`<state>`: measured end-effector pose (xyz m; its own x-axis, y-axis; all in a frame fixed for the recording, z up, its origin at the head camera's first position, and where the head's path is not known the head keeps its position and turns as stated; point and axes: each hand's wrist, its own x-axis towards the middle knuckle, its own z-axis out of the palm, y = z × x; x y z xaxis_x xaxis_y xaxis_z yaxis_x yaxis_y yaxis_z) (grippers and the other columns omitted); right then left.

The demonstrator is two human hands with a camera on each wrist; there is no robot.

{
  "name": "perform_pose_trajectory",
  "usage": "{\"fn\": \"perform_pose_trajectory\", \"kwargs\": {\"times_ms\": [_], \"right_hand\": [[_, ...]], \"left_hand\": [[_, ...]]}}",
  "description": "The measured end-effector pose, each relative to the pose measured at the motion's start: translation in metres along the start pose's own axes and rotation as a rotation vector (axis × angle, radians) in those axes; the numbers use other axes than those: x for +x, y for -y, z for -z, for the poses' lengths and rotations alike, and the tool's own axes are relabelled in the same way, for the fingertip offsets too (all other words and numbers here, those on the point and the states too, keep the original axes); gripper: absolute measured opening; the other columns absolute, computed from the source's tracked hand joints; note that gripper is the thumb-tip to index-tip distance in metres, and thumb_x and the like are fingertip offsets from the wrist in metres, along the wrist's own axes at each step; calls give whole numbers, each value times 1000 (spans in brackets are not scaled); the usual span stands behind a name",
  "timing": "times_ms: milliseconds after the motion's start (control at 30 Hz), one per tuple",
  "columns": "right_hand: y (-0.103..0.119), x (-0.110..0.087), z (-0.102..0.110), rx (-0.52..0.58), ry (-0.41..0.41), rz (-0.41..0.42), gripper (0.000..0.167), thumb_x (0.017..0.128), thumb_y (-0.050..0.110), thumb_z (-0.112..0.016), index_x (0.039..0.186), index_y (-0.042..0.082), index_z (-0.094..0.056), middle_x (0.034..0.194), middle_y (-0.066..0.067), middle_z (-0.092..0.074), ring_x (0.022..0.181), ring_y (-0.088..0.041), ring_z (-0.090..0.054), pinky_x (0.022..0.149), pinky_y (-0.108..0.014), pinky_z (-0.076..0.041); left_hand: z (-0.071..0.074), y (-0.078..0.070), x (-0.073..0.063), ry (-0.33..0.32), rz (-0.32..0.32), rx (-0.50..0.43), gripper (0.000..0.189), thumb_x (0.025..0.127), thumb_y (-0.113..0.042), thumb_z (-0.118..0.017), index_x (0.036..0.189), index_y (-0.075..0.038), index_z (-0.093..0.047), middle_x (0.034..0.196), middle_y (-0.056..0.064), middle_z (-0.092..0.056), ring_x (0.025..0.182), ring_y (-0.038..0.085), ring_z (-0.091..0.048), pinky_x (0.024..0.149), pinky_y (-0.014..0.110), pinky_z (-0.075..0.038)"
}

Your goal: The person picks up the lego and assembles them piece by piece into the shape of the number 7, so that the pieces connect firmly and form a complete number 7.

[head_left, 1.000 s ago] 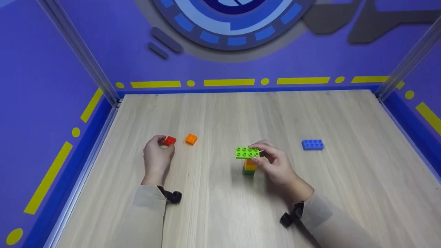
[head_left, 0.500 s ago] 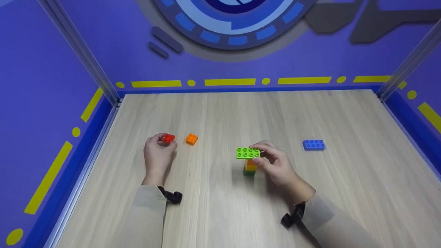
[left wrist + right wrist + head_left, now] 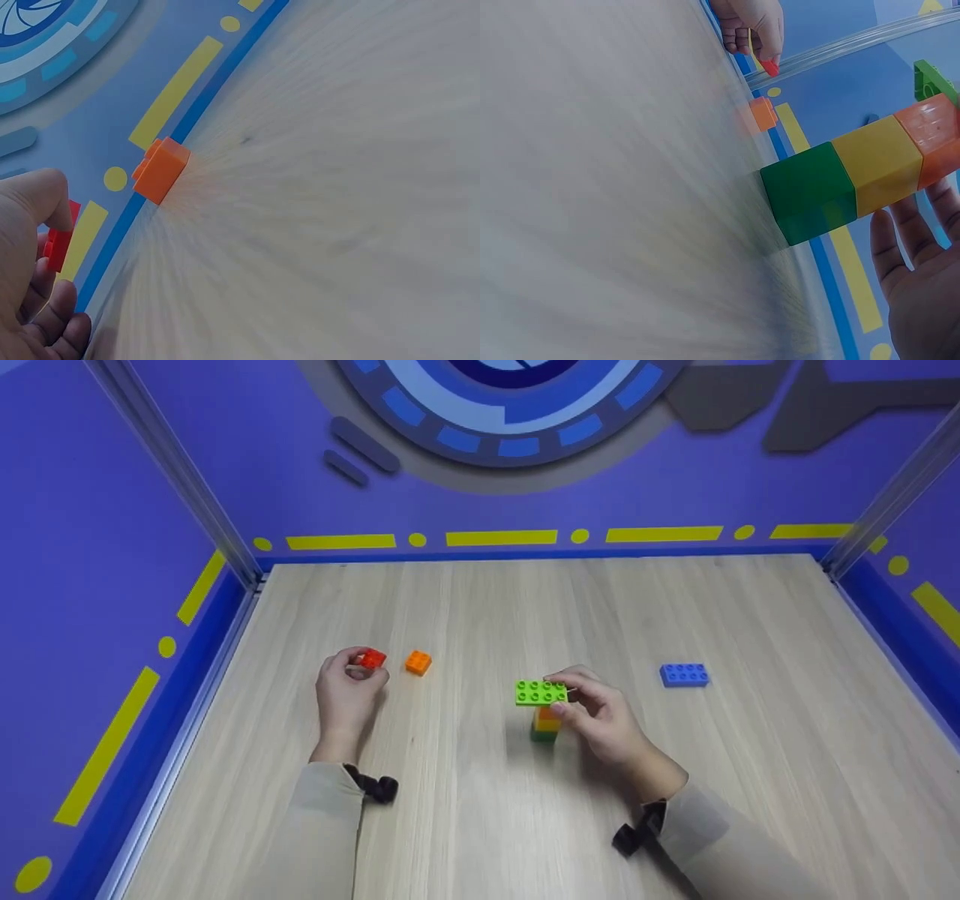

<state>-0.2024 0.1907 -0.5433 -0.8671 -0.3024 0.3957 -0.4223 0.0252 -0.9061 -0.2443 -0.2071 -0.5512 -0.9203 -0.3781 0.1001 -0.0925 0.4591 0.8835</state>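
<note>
7 toy bricks are in view: 4 make up 1 upright tower [image 3: 546,726] on the tabletop [image 3: 465,817], and 3 are separate. From the bottom, the tower has 1 dark green brick [image 3: 810,191], 1 yellow brick [image 3: 877,165], 1 orange brick [image 3: 932,136] and 1 lime brick [image 3: 535,692] with 8 studs, jutting out toward 9 o'clock. The right hand [image 3: 609,724] pinches the lime brick's 3 o'clock end between thumb and fingers. The left hand [image 3: 348,694] pinches 1 red brick [image 3: 373,658], well away from the tower at about 10 o'clock. Just beside the red brick, at its 3 o'clock, sits 1 loose orange block [image 3: 418,663]. 1 blue brick [image 3: 684,675], 8 studs on top, lies between 2 and 3 o'clock from the tower. 2 black wrist cameras [image 3: 385,790] show at the 2 sleeves [image 3: 319,825].
</note>
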Motion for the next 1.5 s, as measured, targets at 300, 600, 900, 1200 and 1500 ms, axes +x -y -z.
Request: {"fn": "perform_pose_trajectory", "kwargs": {"times_ms": [300,600,900,1200,1500], "right_hand": [[1,0,0,7,11,-3,38,99,-12,-72,137,-5,-75,126,0,-73,111,-12,-68,98,-24,-58],[0,0,1,8,13,3,38,99,-11,-72,137,-5,-75,127,-1,-72,111,-11,-68,97,-24,-59],[0,0,1,10,11,12,38,99,-11,-72,137,-5,-75,127,-1,-73,113,-11,-68,99,-23,-59],[0,0,0,22,15,17,38,99,-12,-72,137,-6,-75,126,-1,-73,112,-11,-69,99,-24,-59],[0,0,1,20,21,-2,38,101,-11,-72,138,-6,-74,127,-3,-70,109,-12,-69,96,-24,-60]], "left_hand": [[-1,-1,-2,-22,3,11,48,92,-14,-80,138,-3,-75,127,14,-66,105,25,-69,82,22,-53],[-2,-1,-4,6,21,-2,39,92,-18,-82,128,-4,-76,116,12,-70,101,26,-68,82,27,-54],[-1,-4,-5,26,7,18,39,92,-20,-82,128,-8,-73,114,11,-75,96,25,-70,80,31,-55],[2,-27,-11,77,-46,-20,47,92,-17,-81,137,-7,-72,120,11,-76,97,21,-64,80,23,-52],[1,-59,-29,129,-180,-62,39,94,-11,-83,133,-10,-82,112,7,-76,94,22,-58,70,23,-43]]}}
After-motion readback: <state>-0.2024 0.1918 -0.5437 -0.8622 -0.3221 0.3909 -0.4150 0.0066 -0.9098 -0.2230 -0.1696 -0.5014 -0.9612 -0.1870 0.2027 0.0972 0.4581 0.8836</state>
